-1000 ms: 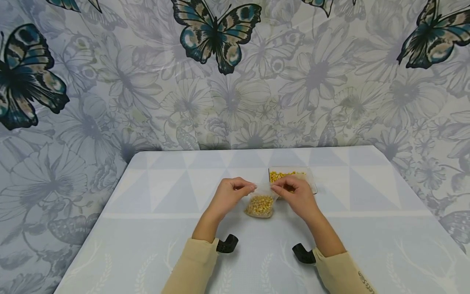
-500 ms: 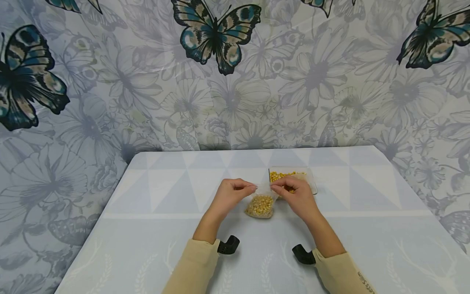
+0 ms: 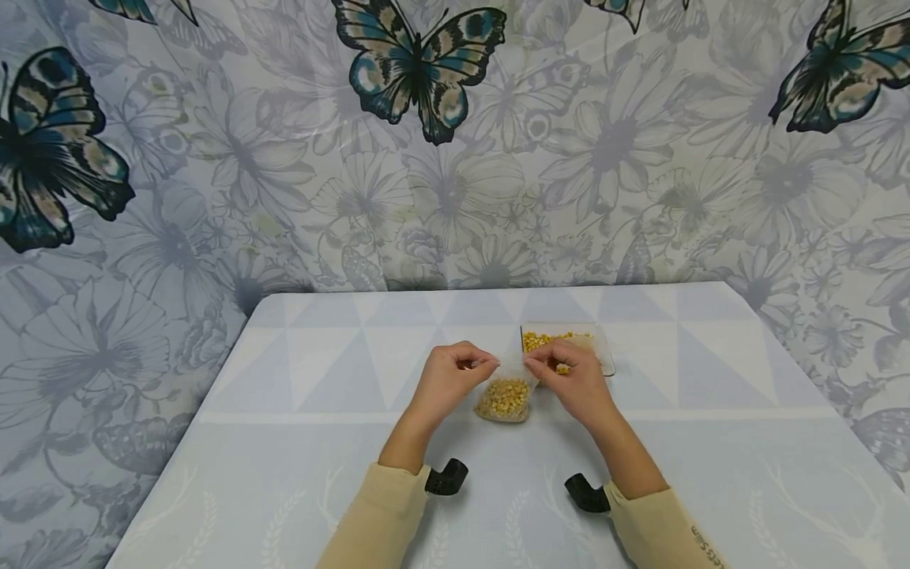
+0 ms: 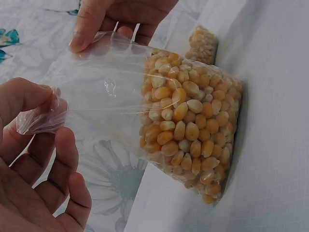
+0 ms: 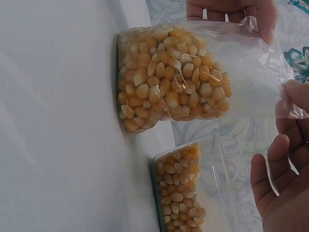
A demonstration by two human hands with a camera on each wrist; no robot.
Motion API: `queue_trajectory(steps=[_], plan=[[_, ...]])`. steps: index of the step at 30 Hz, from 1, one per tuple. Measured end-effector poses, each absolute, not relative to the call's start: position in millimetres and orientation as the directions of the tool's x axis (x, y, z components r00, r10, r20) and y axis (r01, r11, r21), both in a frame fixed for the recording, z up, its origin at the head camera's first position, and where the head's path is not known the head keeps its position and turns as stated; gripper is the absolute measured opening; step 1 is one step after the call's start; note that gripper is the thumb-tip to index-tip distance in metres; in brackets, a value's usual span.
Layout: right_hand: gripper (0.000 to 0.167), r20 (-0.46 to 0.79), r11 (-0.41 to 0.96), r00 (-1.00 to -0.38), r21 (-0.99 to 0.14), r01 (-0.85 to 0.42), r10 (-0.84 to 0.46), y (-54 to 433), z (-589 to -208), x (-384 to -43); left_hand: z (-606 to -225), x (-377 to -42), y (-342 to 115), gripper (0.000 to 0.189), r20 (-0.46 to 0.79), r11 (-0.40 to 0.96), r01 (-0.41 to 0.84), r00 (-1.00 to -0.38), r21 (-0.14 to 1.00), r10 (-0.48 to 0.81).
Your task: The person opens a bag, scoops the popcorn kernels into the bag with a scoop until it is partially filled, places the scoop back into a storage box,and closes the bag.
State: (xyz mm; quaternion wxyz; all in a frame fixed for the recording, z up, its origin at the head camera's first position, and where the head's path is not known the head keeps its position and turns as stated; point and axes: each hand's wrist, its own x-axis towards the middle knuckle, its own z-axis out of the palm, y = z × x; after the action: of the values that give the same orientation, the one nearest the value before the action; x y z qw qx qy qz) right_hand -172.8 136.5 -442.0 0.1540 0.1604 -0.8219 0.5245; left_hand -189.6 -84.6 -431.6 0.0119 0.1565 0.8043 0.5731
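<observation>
A clear plastic bag (image 3: 503, 400), its lower part filled with yellow corn kernels (image 4: 190, 116), stands on the table. My left hand (image 3: 455, 375) pinches one upper corner of the bag between thumb and forefinger, the other fingers loosely bent. At the opposite upper corner, my right hand (image 3: 572, 375) pinches the film in the same way. Between the two hands the bag's empty top is stretched, as the left wrist view shows. Just behind my right hand is a clear rectangular container (image 5: 217, 159) holding more kernels, partly covered by that hand in the head view.
The table (image 3: 341, 490) has a pale patterned cover. A wall covering with flowers and butterflies (image 3: 419, 71) rises behind its far edge. Black curved pieces stick out from both sleeves, one at the left wrist (image 3: 448, 477) and one at the right (image 3: 587, 493).
Both hands keep their pinch on the bag's top corners. My left wrist has shifted very slightly to the right. Bag and container stay in place.
</observation>
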Motion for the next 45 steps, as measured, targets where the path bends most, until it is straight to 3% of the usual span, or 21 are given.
queue_trajectory(steps=[12, 20, 26, 38, 45], plan=[[0.005, 0.394, 0.403, -0.911, -0.820, -0.407, -0.118, 126.3, -444.6, -169.9, -432.6, -186.6, -79.6, 0.011, 0.113, 0.250, 0.188, -0.951, 0.950, 0.287], [0.005, 0.393, 0.402, -0.909, -0.816, -0.414, -0.140, 130.2, -443.4, -170.8, -433.3, -186.3, -74.6, 0.007, 0.171, 0.279, 0.257, -0.939, 0.925, 0.298], [0.005, 0.351, 0.411, -0.931, -0.837, -0.362, -0.106, 139.4, -439.0, -172.0, -431.7, -186.6, -75.2, 0.005, 0.167, 0.301, 0.241, -0.953, 0.923, 0.252], [0.004, 0.400, 0.441, -0.911, -0.803, -0.401, -0.101, 144.6, -437.8, -173.2, -430.1, -189.9, -88.1, 0.006, 0.109, 0.361, 0.187, -0.968, 0.914, 0.226], [0.009, 0.498, 0.478, -0.858, -0.728, -0.491, -0.123, 152.3, -435.9, -173.8, -429.2, -194.6, -102.1, 0.006, 0.116, 0.404, 0.205, -0.965, 0.892, 0.233]])
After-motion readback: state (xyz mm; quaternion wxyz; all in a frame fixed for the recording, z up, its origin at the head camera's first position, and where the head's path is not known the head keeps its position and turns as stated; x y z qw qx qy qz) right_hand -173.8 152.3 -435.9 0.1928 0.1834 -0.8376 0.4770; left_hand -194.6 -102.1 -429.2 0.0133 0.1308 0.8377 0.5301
